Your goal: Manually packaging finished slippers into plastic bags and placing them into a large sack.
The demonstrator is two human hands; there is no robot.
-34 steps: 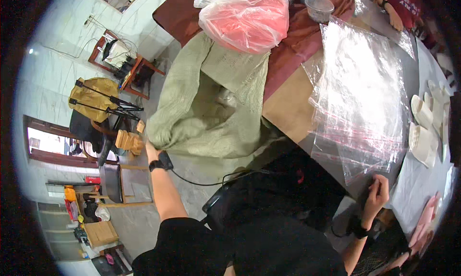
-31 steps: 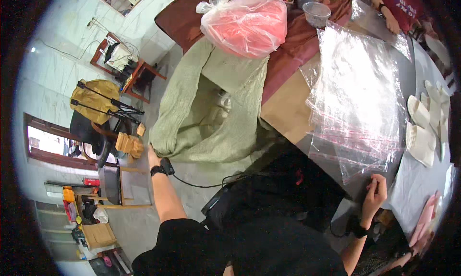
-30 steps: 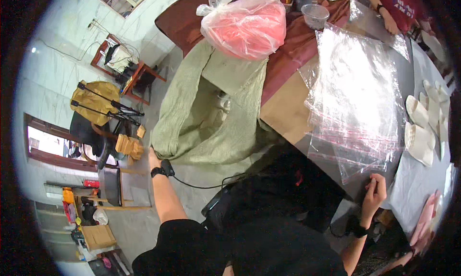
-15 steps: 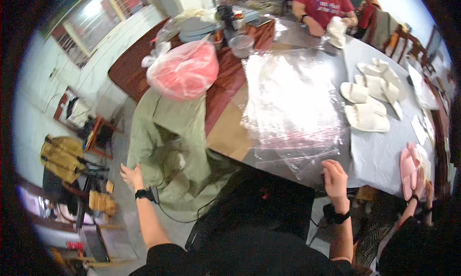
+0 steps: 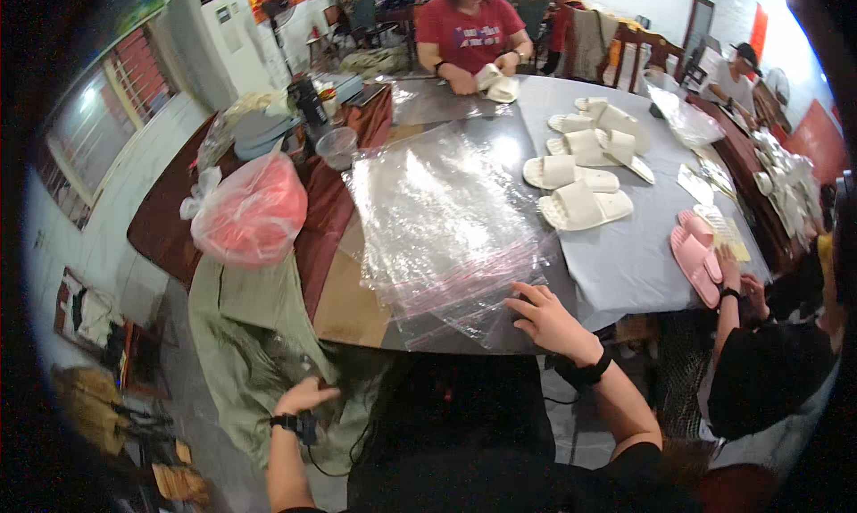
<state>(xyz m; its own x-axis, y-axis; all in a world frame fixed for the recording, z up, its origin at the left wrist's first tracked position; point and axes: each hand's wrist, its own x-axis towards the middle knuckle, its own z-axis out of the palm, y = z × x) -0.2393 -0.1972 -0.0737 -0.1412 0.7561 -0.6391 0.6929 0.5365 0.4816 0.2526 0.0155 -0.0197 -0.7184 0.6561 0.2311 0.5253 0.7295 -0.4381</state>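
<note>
Probably a workshop: people work at a table of slippers and clear bags.

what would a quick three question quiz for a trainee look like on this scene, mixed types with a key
1. Open question: What lies nearest to the person's right hand?

2. True or false: The person's left hand is gripping a pink slipper.

3. Fill in the blank: In the picture, the knotted translucent bag with reddish contents sits to the ____ of the group of white slippers.

Key:
1. The clear plastic bags, spread flat in an overlapping pile.
2. False; its fingers are open, with no slipper in them, and it is by the green woven sack.
3. Left.
</note>
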